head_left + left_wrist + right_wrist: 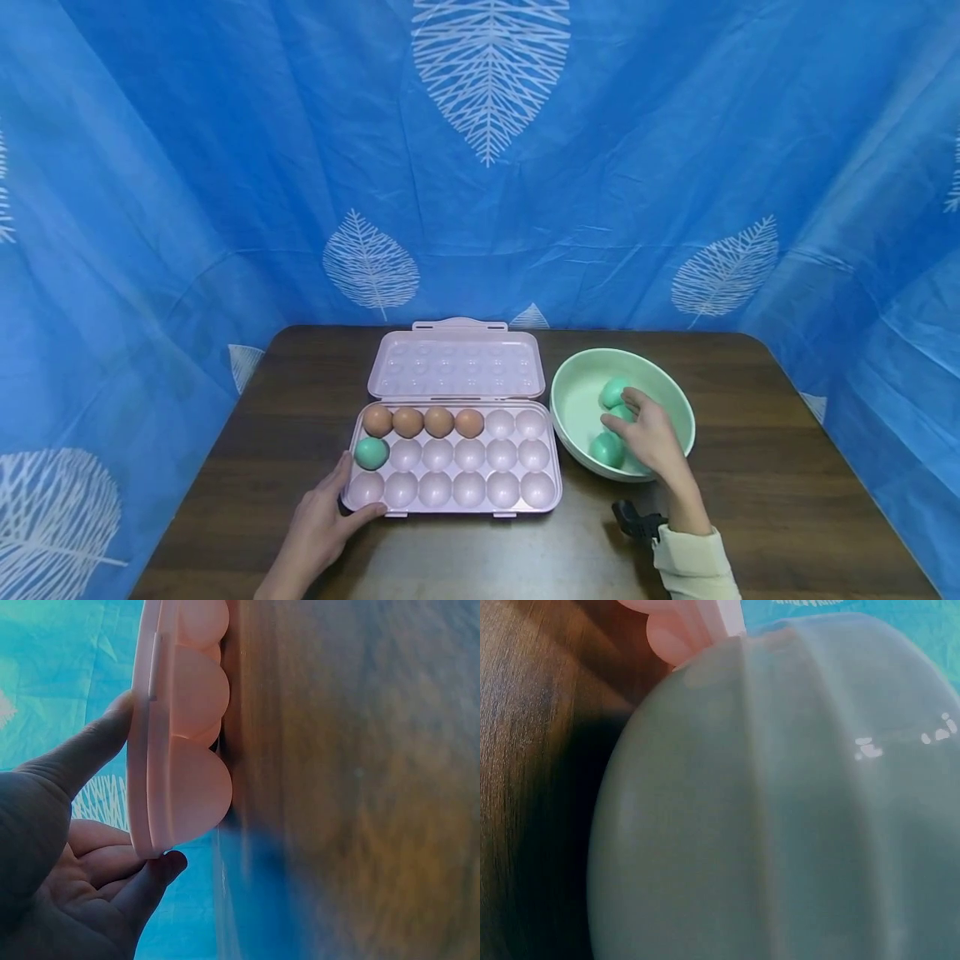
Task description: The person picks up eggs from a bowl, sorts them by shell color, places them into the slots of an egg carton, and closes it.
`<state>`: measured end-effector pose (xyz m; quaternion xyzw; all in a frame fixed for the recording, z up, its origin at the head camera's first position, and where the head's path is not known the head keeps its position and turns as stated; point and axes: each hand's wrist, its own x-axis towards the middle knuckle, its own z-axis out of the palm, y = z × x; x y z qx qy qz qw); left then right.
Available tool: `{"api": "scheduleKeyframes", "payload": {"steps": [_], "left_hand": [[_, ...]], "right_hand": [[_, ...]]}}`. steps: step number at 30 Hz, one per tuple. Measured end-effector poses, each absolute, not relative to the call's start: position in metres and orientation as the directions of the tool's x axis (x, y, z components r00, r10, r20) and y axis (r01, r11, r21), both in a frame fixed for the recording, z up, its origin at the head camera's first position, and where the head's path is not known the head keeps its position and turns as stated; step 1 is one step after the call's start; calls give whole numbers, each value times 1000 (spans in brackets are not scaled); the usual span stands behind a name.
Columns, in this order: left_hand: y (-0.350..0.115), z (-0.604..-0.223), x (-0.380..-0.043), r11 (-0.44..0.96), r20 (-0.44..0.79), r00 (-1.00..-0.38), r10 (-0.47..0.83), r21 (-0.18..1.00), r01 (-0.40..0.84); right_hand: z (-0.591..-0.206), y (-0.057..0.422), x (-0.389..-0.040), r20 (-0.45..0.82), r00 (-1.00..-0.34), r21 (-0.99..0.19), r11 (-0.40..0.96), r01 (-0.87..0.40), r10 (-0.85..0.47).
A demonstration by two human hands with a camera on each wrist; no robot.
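In the head view a pale pink egg tray (469, 489) lies with its lid (457, 364) folded back. Brown eggs (438, 422) stand in its back row, and one green egg (371, 453) sits at the left of the middle row. My left hand (321, 521) grips the tray's front left corner, thumb along the front edge and fingers against the left side. Over the light green bowl (573, 442), my right hand (651, 433) reaches down with thumb and fingers apart around a green egg (619, 412). Other green eggs (606, 449) lie in the bowl.
The bowl stands right beside the tray's right end on the dark wooden table (757, 467). A black device (636, 522) is worn at the right wrist, below a pale sleeve (693, 562). A blue curtain (585, 208) with white leaf prints hangs behind the table and along its sides.
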<state>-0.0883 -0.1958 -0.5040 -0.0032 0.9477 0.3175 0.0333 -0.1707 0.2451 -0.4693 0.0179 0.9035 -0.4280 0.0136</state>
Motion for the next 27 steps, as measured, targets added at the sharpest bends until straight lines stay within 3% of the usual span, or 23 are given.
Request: {"api": "scheduleKeyframes", "payload": {"steps": [11,27], "left_hand": [[-196,-502,-88,797,-47,-999,12,604,-19],[-195,-500,-87,797,-77,-997,0,602,-47]], "right_hand": [[-478,237,-185,-32,-999,-861,509,16,-22],[-488,218,-196,-22,-985,-687,719,-108,-170]]}}
